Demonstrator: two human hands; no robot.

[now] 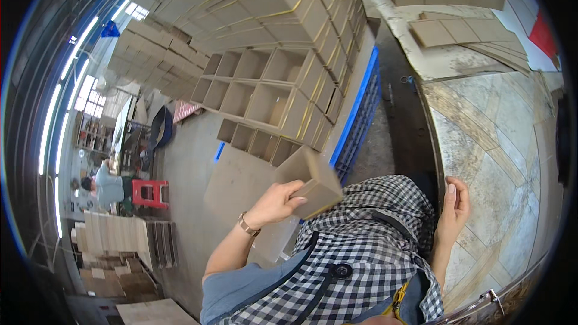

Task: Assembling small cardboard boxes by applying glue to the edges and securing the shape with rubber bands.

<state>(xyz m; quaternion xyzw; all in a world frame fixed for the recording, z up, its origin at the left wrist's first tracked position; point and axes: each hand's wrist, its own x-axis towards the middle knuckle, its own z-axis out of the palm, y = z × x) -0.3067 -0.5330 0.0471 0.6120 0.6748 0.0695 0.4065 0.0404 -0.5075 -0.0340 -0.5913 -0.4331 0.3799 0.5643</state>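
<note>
My left hand [274, 203], with a watch on the wrist, grips one wall of an open grey-brown cardboard box [322, 188], thumb on one side and fingers on the other. The box is tilted and slightly blurred, held beside my checked apron [361, 229]. Just beyond it are rows of similar open boxes [260, 101], stacked with their openings facing me. Over at the right, my right hand [454, 209] hovers by the edge of a marble-patterned worktable [481, 144]. Its fingers are loosely bent and apart, and nothing shows in them.
A blue plastic pallet [359, 105] lies under the tall box stack, which has yellow edging. Flat cardboard pieces [466, 33] lie at the table's far end. Far left, a person [109, 186] sits near a red stool [150, 193]; stacked boards [117, 235] stand closer.
</note>
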